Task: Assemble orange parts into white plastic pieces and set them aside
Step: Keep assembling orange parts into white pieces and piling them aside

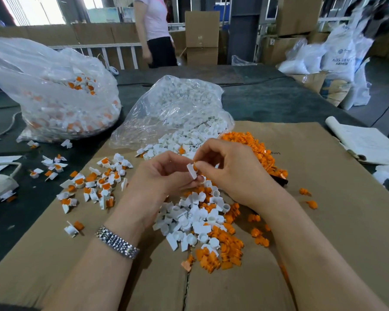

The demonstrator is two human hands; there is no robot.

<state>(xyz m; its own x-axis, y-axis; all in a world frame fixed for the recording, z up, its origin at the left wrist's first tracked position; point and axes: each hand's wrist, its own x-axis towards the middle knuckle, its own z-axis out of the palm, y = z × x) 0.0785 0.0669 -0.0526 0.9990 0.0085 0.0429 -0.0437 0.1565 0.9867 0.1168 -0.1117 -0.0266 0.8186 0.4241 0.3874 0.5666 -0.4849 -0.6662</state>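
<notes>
Near edge: loose white plastic pieces [195, 223] mixed with orange parts [220, 257] on cardboard sheet [323, 221]. Above them left hand [160, 176] pinches white piece [191, 171], right hand [229, 167] pinches an orange part, barely visible, against it. Risk: crooked push jams or pops it into the mixed pile. Finished pieces [88, 182] sit left; farther, bag of white pieces [177, 108] could slump onto them
</notes>
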